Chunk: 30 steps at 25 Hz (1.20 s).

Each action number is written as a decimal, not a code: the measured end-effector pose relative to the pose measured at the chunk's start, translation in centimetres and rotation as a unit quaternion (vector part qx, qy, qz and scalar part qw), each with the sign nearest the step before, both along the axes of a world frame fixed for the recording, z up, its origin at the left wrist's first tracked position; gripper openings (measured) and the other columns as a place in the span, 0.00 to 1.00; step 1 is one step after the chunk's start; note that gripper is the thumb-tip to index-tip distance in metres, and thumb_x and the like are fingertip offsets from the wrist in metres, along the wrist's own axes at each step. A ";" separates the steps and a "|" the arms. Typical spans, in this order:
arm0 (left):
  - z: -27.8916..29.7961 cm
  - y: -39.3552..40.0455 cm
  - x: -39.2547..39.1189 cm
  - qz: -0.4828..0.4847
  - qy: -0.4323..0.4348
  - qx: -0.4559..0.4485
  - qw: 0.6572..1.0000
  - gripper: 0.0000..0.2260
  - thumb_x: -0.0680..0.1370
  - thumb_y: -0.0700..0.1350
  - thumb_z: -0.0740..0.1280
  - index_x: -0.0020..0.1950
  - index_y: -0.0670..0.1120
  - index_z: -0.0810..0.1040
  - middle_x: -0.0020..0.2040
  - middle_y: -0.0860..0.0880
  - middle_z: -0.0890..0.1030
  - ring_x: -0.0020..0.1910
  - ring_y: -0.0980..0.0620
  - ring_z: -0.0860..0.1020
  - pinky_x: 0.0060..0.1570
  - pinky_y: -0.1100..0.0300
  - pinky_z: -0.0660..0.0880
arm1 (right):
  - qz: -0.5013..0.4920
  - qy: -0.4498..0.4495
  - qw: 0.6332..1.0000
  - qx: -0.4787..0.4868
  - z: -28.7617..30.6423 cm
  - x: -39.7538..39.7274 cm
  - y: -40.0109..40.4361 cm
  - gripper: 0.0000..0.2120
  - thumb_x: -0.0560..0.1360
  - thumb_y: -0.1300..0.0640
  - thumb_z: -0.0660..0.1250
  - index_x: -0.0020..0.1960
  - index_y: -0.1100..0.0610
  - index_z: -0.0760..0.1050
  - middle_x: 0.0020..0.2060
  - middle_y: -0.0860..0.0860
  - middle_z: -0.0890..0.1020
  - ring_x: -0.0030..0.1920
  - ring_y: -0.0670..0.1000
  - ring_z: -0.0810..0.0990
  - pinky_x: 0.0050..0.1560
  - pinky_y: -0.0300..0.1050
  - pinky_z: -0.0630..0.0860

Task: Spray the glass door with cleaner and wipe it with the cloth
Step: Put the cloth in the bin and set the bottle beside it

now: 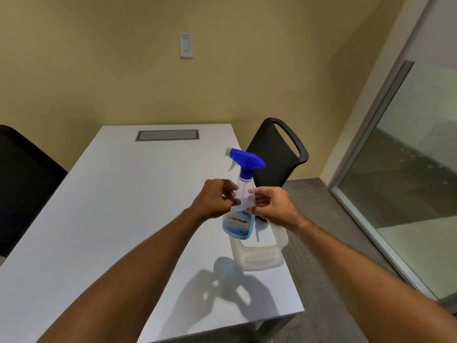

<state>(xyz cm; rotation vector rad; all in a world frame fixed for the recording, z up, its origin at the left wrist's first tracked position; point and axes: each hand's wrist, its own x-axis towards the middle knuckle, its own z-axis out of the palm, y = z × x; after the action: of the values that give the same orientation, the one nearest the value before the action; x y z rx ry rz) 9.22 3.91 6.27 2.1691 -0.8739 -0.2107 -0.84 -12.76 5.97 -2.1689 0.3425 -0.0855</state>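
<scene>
The spray bottle (239, 201) stands upright between both hands, left hand (214, 198) and right hand (270, 205).

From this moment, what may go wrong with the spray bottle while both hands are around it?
1. The clear spray bottle with the blue trigger head stands near the right edge of the white table; a nudge may tip it to the floor.
2. The left hand and right hand touch its slim neck only with fingertips, so it might slip when lifted.
3. No cloth is visible.
</scene>
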 end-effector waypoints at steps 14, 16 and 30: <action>-3.7 -9.7 -3.8 0.117 0.064 0.020 0.991 0.17 0.70 0.39 0.76 0.57 0.41 0.79 0.47 0.46 0.82 0.46 0.49 0.81 0.51 0.59 0.80 | 0.113 0.011 0.993 0.000 -4.6 1.1 -11.4 0.20 0.69 0.63 0.77 0.60 0.59 0.79 0.53 0.51 0.83 0.51 0.48 0.83 0.55 0.45 0.82; -4.8 -10.0 -4.3 0.135 0.077 0.024 0.988 0.16 0.70 0.37 0.75 0.56 0.41 0.79 0.45 0.47 0.81 0.45 0.49 0.81 0.50 0.60 0.80 | 0.132 0.019 0.991 -0.001 -5.9 1.4 -12.0 0.20 0.68 0.63 0.78 0.59 0.58 0.80 0.51 0.50 0.83 0.50 0.46 0.83 0.54 0.45 0.82; -10.2 -10.8 -4.7 0.197 0.144 0.046 0.969 0.12 0.71 0.36 0.75 0.50 0.46 0.77 0.43 0.50 0.80 0.42 0.53 0.80 0.44 0.69 0.76 | 0.159 0.041 0.986 0.025 -10.7 1.9 -12.4 0.21 0.67 0.65 0.78 0.58 0.59 0.79 0.52 0.53 0.84 0.52 0.48 0.83 0.54 0.46 0.82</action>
<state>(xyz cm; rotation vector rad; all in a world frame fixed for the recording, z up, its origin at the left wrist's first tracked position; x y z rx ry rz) 4.57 -6.91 -3.88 2.2731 -0.2656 -0.3598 1.08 -25.14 -4.73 -2.1536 0.0418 0.1898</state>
